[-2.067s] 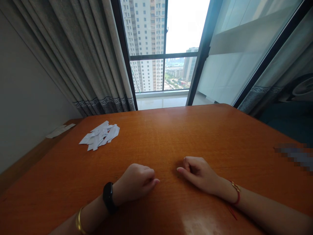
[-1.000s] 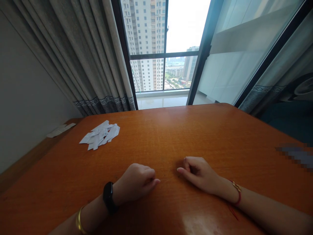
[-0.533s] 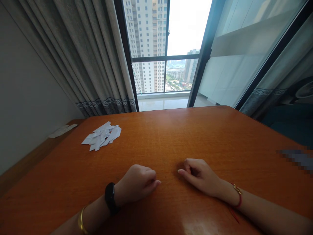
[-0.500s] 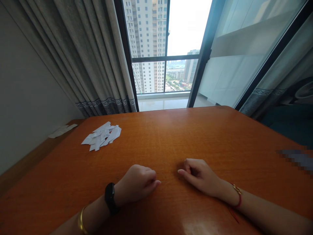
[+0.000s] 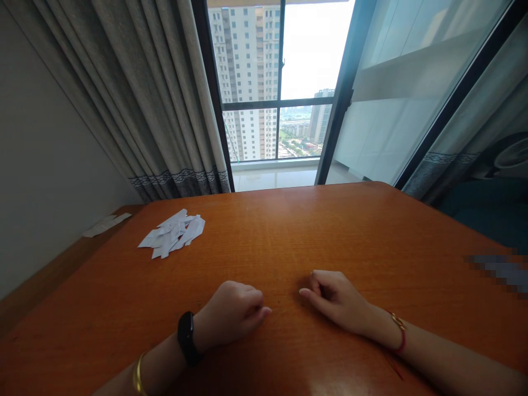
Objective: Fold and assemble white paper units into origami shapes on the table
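Observation:
My left hand (image 5: 233, 311) rests on the wooden table (image 5: 284, 231) in a loose fist, thumb pointing right, with nothing showing in it. A black wristband (image 5: 188, 338) and a gold bangle (image 5: 139, 375) circle that arm. Across a gap to the right, my right hand (image 5: 336, 300) lies on its side on the tabletop. Its fingers are curled in and its thumb is extended; the hollow of the hand looks empty. A red cord bracelet (image 5: 401, 333) with a gold piece is around the right wrist. Beyond my left hand sits a pile of white paper pieces (image 5: 175, 234).
More paper strips (image 5: 106, 224) lie on a ledge by the left wall. A pixelated patch (image 5: 501, 269) covers something at the table's right edge. Behind the table are a grey curtain (image 5: 165, 99), a glass door frame (image 5: 344, 104) and a fan (image 5: 511, 154).
The view has tilted up slightly, so the table and window sit a little lower in the picture. Both hands keep their pose, and the paper pile has not moved.

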